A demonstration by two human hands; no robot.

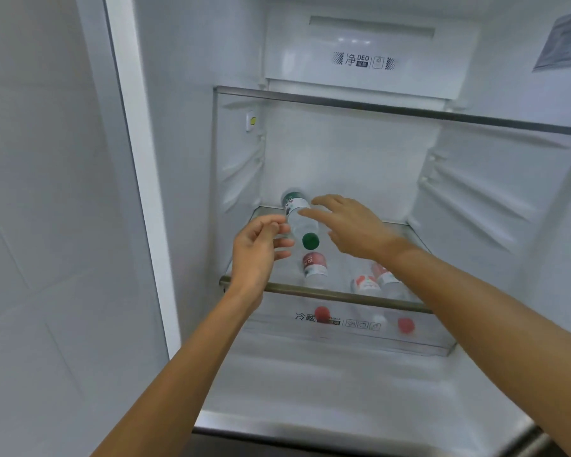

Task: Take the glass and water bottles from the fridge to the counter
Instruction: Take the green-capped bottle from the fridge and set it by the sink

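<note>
A clear water bottle with a green cap (302, 222) stands on the lower glass shelf (327, 293) of the open fridge. My left hand (259, 250) is just left of it, fingers curled and apart, holding nothing. My right hand (350, 227) reaches in from the right, fingers spread, fingertips at the bottle's side; I cannot tell whether they touch it. Under the glass shelf stand three red-capped bottles: one at the left (315, 268) and two at the right (365, 285) (388, 280). No glass is in view.
An upper glass shelf (376, 110) spans the fridge above the hands. A clear drawer front (343, 324) with printed icons sits under the lower shelf. The fridge's left wall and frame (139, 159) stand close to my left arm. The fridge floor (327, 390) lies below.
</note>
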